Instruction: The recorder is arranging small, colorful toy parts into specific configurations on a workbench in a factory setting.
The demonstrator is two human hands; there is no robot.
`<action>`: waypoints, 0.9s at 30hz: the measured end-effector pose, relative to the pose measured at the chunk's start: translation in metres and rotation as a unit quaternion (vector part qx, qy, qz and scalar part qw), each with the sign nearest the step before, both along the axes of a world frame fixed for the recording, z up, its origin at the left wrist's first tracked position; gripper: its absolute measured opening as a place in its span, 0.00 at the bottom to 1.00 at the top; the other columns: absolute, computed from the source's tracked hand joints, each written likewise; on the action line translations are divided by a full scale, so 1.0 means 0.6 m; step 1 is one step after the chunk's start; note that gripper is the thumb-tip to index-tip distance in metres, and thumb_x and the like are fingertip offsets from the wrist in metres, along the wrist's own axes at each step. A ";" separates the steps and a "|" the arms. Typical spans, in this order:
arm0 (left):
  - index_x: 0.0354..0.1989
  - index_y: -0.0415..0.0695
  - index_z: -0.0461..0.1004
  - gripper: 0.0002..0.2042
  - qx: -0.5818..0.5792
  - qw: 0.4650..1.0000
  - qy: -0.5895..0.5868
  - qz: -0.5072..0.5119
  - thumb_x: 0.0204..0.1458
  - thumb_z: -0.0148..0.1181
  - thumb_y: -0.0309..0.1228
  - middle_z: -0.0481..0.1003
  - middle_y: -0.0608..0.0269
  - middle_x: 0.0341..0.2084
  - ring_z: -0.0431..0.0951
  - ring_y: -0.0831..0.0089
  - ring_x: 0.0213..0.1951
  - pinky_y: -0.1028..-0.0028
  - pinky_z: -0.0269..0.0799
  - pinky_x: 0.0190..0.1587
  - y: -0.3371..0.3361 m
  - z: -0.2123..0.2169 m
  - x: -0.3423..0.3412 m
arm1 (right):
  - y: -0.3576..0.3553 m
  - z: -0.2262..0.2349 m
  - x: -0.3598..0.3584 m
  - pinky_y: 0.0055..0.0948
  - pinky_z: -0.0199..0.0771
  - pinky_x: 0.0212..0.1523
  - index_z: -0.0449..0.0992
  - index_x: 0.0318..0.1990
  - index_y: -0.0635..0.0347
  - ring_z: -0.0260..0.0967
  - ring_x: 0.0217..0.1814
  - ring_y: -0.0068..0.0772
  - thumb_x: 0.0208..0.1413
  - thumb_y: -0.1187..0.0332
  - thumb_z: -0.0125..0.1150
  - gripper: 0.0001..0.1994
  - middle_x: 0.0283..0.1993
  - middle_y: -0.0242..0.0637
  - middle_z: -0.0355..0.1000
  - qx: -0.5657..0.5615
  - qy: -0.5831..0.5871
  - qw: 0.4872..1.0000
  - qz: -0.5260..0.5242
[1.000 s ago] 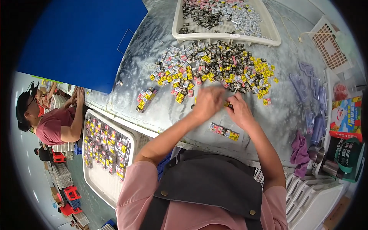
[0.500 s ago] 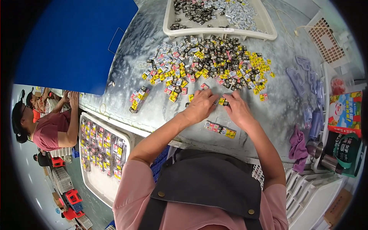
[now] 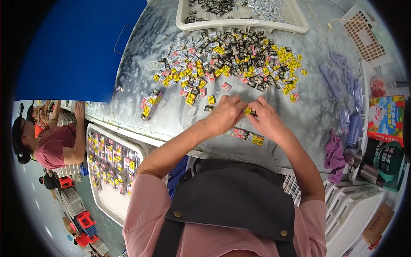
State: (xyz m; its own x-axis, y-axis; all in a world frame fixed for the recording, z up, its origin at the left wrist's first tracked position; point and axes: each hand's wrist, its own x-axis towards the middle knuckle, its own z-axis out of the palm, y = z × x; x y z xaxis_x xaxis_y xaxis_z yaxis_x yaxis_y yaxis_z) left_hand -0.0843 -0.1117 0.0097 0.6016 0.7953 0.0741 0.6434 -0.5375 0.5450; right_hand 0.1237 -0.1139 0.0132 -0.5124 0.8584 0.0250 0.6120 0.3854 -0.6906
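My hands meet over the grey table just in front of the pile. A small yellow-and-black packet point(image 3: 249, 111) is pinched by my right hand point(image 3: 267, 118), at its fingertips. My left hand point(image 3: 226, 115) is closed beside it, fingers bent toward the same packet; whatever lies in them is hidden. Below the hands lies a row of small packets point(image 3: 246, 135) in pink, black and yellow, its left end close to my left wrist. Loose pink, yellow and black packets point(image 3: 211, 100) lie just beyond my left hand.
A wide pile of small packets point(image 3: 239, 60) spreads ahead, with a white tray point(image 3: 239, 25) of more behind. A stacked block point(image 3: 151, 105) stands left. A white tray point(image 3: 102, 201) of filled rows sits lower left. Right are purple plastic pieces point(image 3: 332, 83) and a cloth point(image 3: 335, 152). Another person point(image 3: 58, 147) works left.
My hands have drawn closer together, the right still pinching the yellow-and-black packet. The view has shifted slightly, so the row of packets now appears nearer my hands.
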 end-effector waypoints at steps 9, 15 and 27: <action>0.50 0.37 0.74 0.17 0.007 0.999 -0.044 -0.028 0.52 0.64 0.26 0.72 0.55 0.37 0.73 0.56 0.42 0.60 0.66 0.47 -0.081 -0.013 0.008 | -0.104 -0.001 0.004 0.48 0.73 0.45 0.72 0.46 0.63 0.71 0.45 0.57 0.53 0.76 0.64 0.13 0.46 0.47 0.65 -0.029 0.021 0.998 -0.042; 0.51 0.38 0.75 0.17 0.005 0.999 -0.029 -0.040 0.52 0.64 0.25 0.73 0.55 0.37 0.73 0.57 0.40 0.60 0.66 0.46 -0.093 -0.019 0.010 | -0.124 -0.009 0.008 0.44 0.73 0.42 0.74 0.47 0.63 0.72 0.43 0.52 0.52 0.77 0.66 0.14 0.43 0.44 0.68 0.033 0.026 0.997 -0.059; 0.49 0.38 0.76 0.16 0.146 0.987 -0.011 -0.066 0.51 0.64 0.27 0.71 0.55 0.40 0.72 0.58 0.41 0.60 0.66 0.48 -0.112 -0.023 0.001 | -0.162 -0.044 0.050 0.52 0.57 0.67 0.74 0.53 0.68 0.62 0.65 0.47 0.51 0.56 0.67 0.27 0.64 0.46 0.67 0.247 -0.100 0.964 0.025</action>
